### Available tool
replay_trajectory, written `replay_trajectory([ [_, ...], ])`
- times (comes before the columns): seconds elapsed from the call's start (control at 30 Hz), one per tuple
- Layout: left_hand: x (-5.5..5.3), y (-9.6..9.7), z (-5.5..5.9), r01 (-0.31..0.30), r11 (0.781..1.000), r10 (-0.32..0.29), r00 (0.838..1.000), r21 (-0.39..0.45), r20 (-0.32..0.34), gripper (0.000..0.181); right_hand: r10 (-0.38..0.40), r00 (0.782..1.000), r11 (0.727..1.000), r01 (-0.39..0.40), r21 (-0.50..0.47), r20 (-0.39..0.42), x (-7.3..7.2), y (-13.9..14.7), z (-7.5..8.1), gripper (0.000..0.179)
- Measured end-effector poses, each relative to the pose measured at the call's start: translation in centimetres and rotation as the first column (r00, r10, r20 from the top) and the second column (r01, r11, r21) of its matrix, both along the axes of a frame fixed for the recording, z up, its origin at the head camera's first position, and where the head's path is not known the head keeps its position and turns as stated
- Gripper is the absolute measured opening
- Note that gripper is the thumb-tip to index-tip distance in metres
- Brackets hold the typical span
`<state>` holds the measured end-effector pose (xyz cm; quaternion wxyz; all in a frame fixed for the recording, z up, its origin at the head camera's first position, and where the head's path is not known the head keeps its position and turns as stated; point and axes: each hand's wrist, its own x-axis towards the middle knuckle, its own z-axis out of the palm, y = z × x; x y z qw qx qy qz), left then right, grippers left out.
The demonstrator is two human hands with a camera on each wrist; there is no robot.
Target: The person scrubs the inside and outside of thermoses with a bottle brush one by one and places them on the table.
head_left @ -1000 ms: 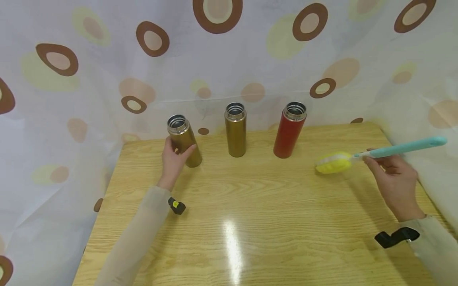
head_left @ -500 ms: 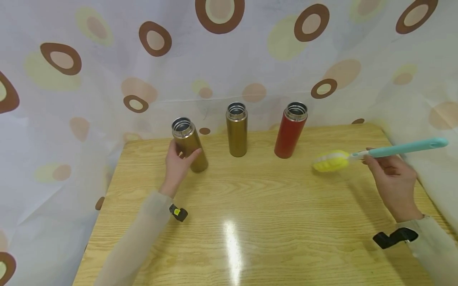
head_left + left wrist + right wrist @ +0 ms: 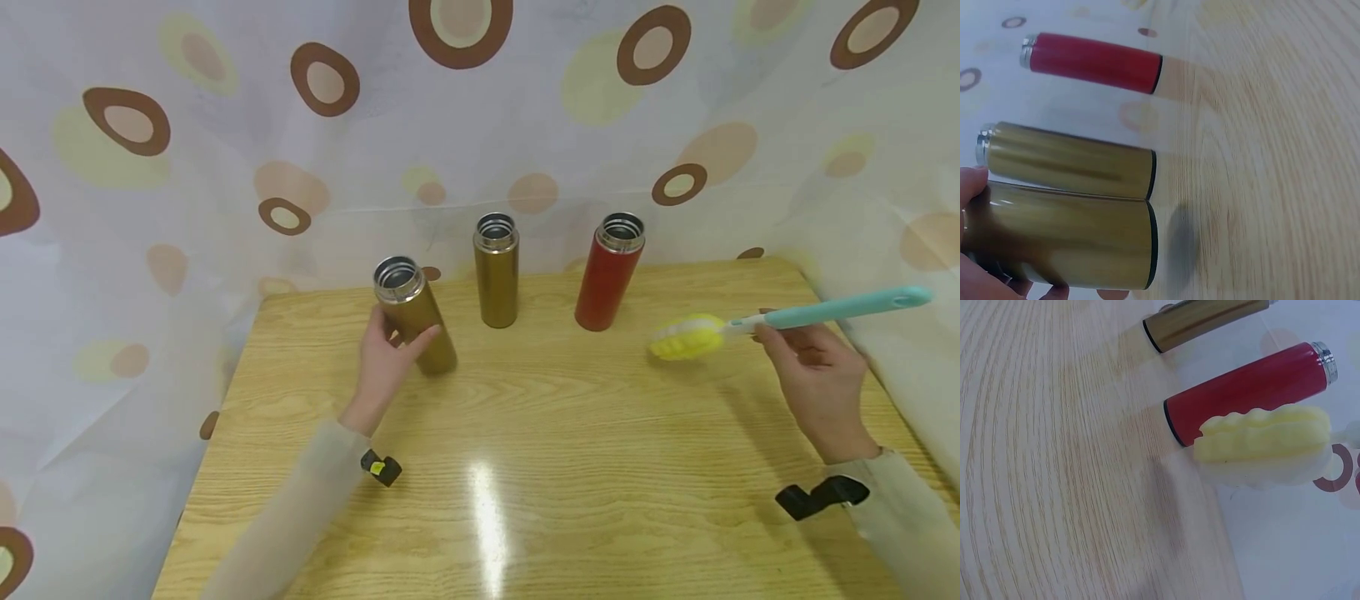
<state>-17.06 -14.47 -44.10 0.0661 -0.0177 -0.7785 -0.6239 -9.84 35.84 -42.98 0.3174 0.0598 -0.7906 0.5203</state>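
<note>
One gold bottle (image 3: 418, 312) has moved nearer the middle, tipped in the left hand's (image 3: 386, 360) curled fingers, seemingly just above the bench (image 3: 570, 467). Right hand (image 3: 821, 379) fingers pinch the brush (image 3: 806, 315). This looks like fetching; next calls for lining up bottle and brush.

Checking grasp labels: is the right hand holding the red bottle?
No, the right hand holds the yellow-headed brush, apart from the red bottle.

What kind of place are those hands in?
Maybe a tabletop demonstration spot, though which room I can't tell: a spotted sheet hangs behind a wooden table, and the right hand holds a brush.
</note>
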Motion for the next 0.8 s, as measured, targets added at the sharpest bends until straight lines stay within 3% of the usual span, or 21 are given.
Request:
replay_trajectory([
  [0.3, 1.5, 1.8, 0.2, 0.069, 0.996, -0.069, 0.998, -0.052, 0.003, 0.074, 0.027, 0.999, 1.0, -0.027, 0.0, -0.035, -0.2, -0.6, 0.1, 0.022],
  [0.6, 2.4, 3.5, 0.3, 0.128, 0.99, -0.127, 0.992, -0.056, 0.009, 0.075, 0.139, 0.985, 0.984, -0.149, -0.095, -0.1, -0.4, -2.1, 1.0, 0.021],
  [0.8, 3.2, 4.9, 0.1, 0.166, 0.985, -0.166, 0.986, -0.048, 0.015, 0.072, 0.16, 0.98, 0.981, -0.171, -0.091, -0.12, -0.4, -2.9, 1.4, 0.021],
])
